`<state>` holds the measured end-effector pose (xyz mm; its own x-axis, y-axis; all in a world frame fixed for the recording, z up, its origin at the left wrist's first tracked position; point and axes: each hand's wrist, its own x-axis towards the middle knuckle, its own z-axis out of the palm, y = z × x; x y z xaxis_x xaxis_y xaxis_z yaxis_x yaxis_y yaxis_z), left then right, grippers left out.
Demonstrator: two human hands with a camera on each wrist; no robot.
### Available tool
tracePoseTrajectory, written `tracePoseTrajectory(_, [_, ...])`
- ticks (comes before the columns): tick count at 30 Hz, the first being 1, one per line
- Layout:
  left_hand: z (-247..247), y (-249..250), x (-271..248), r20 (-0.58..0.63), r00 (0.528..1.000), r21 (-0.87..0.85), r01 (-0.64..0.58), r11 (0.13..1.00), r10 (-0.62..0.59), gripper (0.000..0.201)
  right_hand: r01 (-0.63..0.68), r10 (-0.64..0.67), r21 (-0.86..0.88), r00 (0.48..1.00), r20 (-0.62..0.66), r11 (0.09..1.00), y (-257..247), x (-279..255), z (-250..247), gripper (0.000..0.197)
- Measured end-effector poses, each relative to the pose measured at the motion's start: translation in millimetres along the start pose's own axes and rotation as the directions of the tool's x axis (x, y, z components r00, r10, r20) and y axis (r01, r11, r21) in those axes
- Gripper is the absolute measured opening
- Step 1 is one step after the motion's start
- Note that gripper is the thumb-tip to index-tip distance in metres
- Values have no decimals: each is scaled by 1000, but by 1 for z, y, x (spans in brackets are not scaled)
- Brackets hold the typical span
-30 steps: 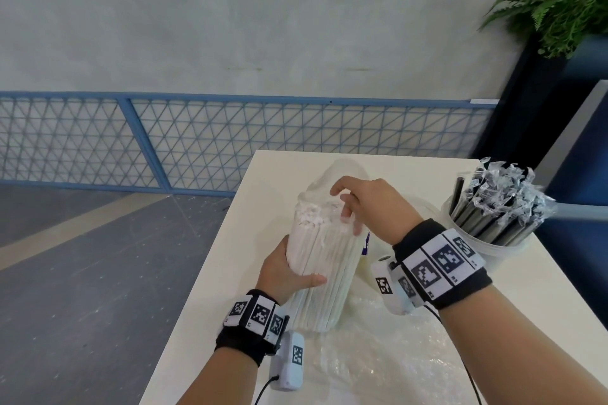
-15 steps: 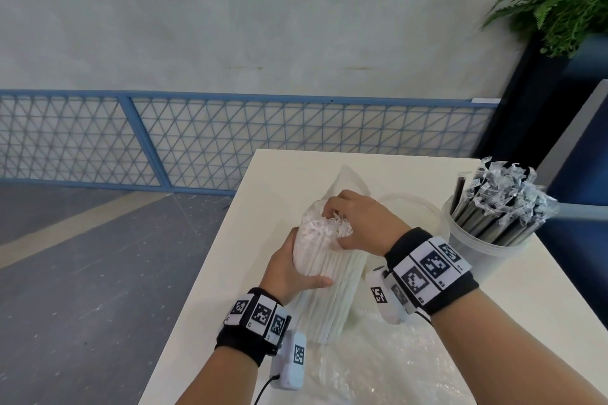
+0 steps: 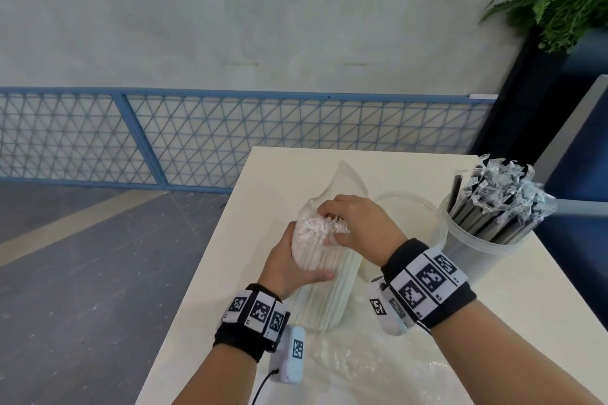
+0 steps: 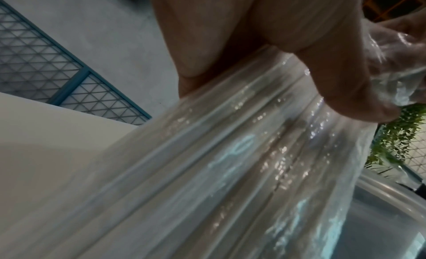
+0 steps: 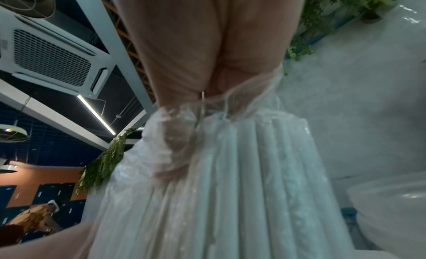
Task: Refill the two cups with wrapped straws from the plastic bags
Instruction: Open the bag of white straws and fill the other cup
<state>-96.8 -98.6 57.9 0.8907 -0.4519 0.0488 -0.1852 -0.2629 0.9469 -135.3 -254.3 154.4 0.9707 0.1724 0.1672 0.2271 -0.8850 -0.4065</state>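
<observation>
Here my left hand [image 3: 289,265] wraps around the upper side of the bag of white straws [image 3: 324,289], which stands upright on the white table [image 3: 513,322] — thumb across its front. My right hand [image 3: 362,227] reaches into the bag's open top, fingers curled around the straw ends. Just behind the bag sits an empty clear cup [image 3: 427,223] — beside it, a second cup [image 3: 477,240] is packed with dark wrapped straws [image 3: 493,197].

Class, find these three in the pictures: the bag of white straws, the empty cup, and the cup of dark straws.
bag of white straws [image 3: 324,299], head view, lower front of the bag.
empty cup [image 3: 424,207], head view, far rim.
cup of dark straws [image 3: 473,240], head view, clear wall.
</observation>
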Motion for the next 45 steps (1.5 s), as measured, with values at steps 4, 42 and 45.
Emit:
tracePoseTrajectory(4, [1, 1, 2, -13, 1000, 29, 11, 1000, -10, 77, -32, 43, 138, 997, -71, 990, 4, -2, -2, 15])
tracePoseTrajectory(42, [-10, -8, 1, -100, 994, -46, 44, 998, -48, 82, 37, -14, -187, 992, 125, 982, -5, 25, 4, 35])
tracePoseTrajectory(45, [-11, -8, 1, -111, 993, -55, 26, 998, -32, 79, 12, -4, -79, 995, 95, 997, -5, 26, 2, 35])
